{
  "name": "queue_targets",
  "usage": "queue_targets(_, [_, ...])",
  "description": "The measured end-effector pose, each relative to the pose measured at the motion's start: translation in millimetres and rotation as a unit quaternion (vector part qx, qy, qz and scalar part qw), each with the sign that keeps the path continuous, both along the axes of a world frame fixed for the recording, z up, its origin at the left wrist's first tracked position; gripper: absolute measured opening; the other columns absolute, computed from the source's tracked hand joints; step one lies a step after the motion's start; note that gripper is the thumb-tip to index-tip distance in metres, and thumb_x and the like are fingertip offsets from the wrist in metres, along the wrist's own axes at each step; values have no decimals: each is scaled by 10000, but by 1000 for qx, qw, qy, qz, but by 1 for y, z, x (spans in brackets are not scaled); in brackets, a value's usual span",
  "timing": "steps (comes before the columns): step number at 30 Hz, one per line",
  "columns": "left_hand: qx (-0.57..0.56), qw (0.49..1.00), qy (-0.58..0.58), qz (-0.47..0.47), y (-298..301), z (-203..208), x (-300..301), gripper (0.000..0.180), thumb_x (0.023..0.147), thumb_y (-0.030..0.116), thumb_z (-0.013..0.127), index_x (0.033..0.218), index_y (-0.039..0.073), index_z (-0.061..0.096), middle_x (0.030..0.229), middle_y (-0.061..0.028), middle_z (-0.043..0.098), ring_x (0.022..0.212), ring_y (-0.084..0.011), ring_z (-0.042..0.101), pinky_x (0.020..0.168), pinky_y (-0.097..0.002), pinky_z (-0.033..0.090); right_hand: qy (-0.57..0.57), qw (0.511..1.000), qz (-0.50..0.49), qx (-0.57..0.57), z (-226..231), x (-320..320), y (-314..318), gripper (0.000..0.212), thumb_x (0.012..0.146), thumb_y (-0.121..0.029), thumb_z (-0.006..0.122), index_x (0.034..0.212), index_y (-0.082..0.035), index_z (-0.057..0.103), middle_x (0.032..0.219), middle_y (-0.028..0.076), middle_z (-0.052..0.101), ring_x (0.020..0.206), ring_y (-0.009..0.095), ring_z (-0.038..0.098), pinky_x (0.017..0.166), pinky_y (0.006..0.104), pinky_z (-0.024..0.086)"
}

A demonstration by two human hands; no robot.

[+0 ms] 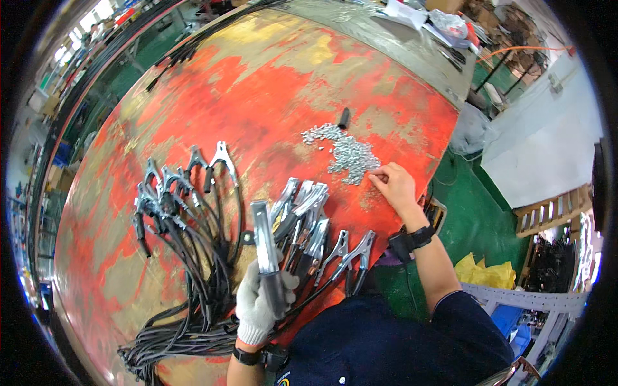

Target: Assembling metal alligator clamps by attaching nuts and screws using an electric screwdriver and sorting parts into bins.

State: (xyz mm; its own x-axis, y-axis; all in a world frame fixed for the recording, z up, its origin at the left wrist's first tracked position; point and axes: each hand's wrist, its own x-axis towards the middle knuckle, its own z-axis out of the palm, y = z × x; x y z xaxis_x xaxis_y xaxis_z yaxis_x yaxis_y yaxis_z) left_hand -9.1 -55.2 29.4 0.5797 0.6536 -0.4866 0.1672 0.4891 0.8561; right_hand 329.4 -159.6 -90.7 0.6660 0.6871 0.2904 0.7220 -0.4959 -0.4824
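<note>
My left hand (250,305), in a white knit glove, is wrapped round the black handle of a metal spring clamp (264,235), which stands upright with its silver jaws pointing away from me. My bare right hand (397,188) reaches to the near right edge of a pile of small silver metal parts (354,157). Its thumb and fingertips are pinched together; whatever is between them is too small to make out. Beside the held clamp lies a bunch of similar silver clamps (309,209). Farther left is another group of clamps (168,196) on black cables (193,338).
The worktable (270,96) has worn red paint. A short black sleeve (344,118) lies at the pile's far edge. More black cables (187,48) lie along the table's far left edge. A yellow bag (486,271) and a white cabinet (544,135) stand to the right.
</note>
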Motion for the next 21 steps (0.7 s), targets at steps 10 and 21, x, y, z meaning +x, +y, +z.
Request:
queue_targets(10, [231, 970, 64, -46, -1, -26, 4, 343, 931, 102, 468, 1259, 8, 504, 880, -124, 655, 721, -154, 651, 673, -278, 517, 127, 907, 340, 214, 107, -141, 36, 183, 653, -50, 792, 811, -91, 708, 778, 44, 642, 666, 181, 595, 593, 293, 465])
queue_targets(21, [298, 951, 62, -52, -2, -11, 1, 372, 922, 126, 512, 1269, -7, 489, 761, -111, 657, 609, -137, 642, 585, -287, 508, 72, 898, 389, 191, 109, -168, 55, 243, 654, -88, 800, 878, -109, 708, 819, 54, 647, 686, 223, 607, 593, 320, 483])
